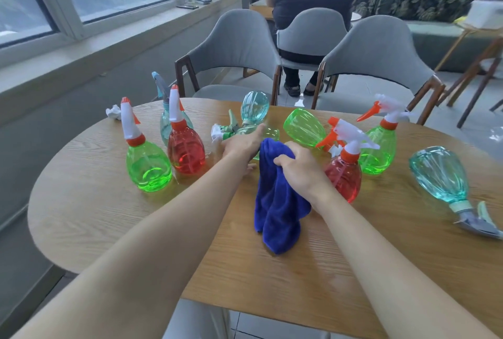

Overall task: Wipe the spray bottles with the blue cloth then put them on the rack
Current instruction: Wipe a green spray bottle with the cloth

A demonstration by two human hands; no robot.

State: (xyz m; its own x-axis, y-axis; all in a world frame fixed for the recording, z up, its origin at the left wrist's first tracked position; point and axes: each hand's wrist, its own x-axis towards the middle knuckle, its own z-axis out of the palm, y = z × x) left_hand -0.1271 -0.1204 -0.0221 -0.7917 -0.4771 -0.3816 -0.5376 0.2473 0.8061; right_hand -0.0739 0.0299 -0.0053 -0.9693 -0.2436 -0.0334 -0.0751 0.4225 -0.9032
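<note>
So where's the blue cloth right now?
In the head view it's mid-table: the blue cloth hangs from the right hand, between the left hand and the right-side red spray bottle.

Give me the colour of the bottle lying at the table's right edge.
The bottle is translucent teal; the head view shows it.

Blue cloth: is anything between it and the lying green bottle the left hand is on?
Nothing visible. The blue microfibre cloth, gripped by the right hand, hangs right beside the clear green plastic spray bottle lying under the left hand.
</note>
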